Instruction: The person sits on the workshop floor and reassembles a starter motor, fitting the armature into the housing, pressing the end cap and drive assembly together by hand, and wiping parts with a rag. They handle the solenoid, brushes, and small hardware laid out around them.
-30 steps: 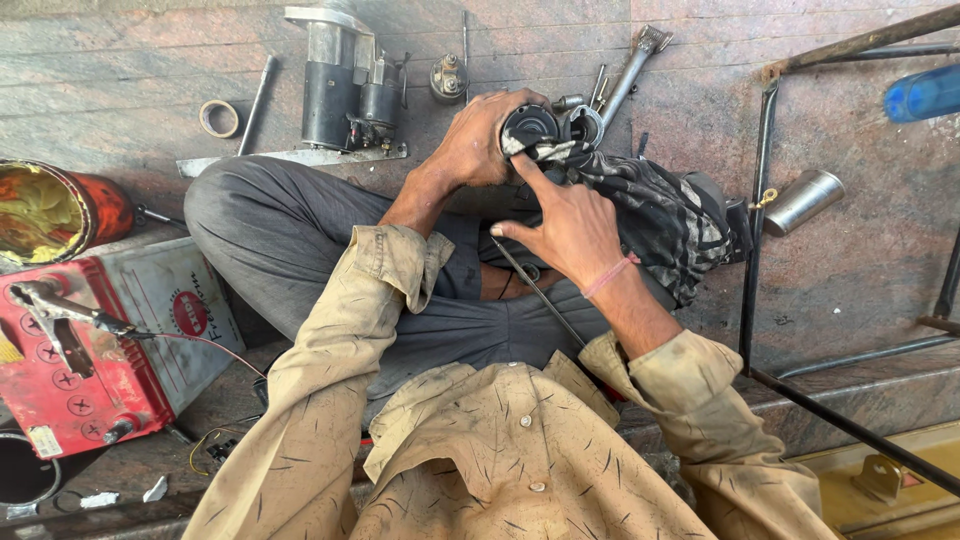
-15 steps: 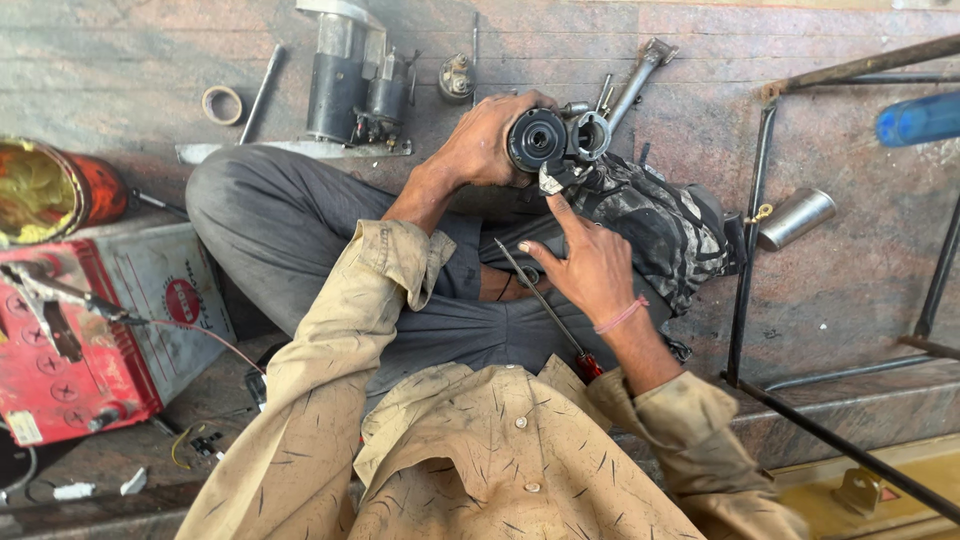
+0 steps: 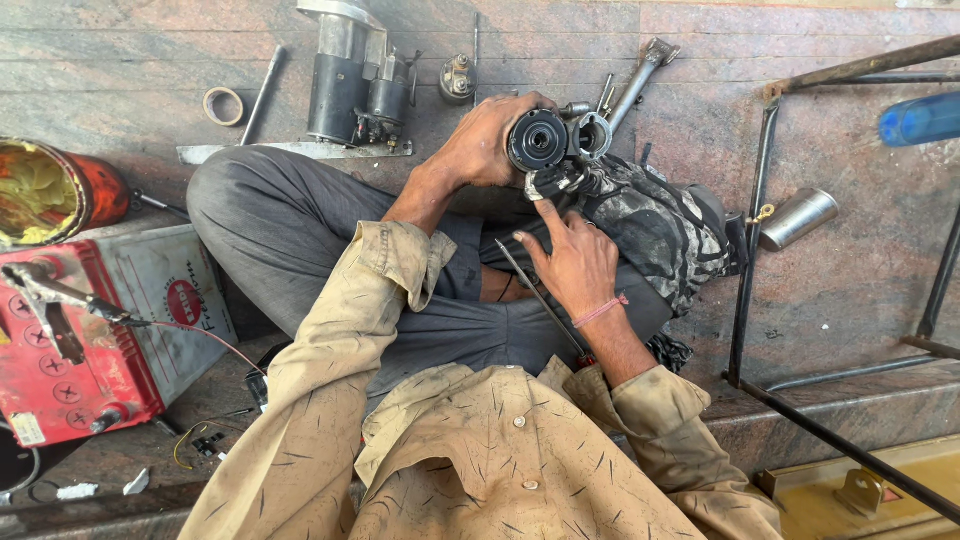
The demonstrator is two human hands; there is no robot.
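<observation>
The left hand (image 3: pixel 487 140) is wrapped around a round black motor part (image 3: pixel 538 140), fingers curled over its far side, holding it up just above the lap with its dark circular face turned toward the camera. Right beside it, touching on the right, sits a grey metal housing (image 3: pixel 590 135) with an open ring. The right hand (image 3: pixel 575 262) is open, fingers spread, the index fingertip pressing at the lower edge of the part, where a scrap of pale cloth hangs. A long thin screwdriver (image 3: pixel 540 305) runs slantwise under the right palm and wrist; whether the hand grips it cannot be told. Below the part lies a grimy patterned rag (image 3: pixel 655 225) draped over the knee. Room is tight here: the folded grey trouser leg (image 3: pixel 270 225) closes the left side, and a dark metal frame (image 3: pixel 750 250) stands as a hard edge on the right, with a shiny steel cylinder (image 3: pixel 797 218) just past it. Ahead on the stone floor (image 3: pixel 120 50), near the left hand, stand 1 starter motor (image 3: pixel 352 80), a small metal fitting (image 3: pixel 457 80) and a socket wrench (image 3: pixel 640 80); a ring (image 3: pixel 222 105) and a rod (image 3: pixel 262 95) lie farther left. A red battery (image 3: pixel 70 350) with a clip and wire fills the left edge, a red tin (image 3: pixel 55 190) above it.
</observation>
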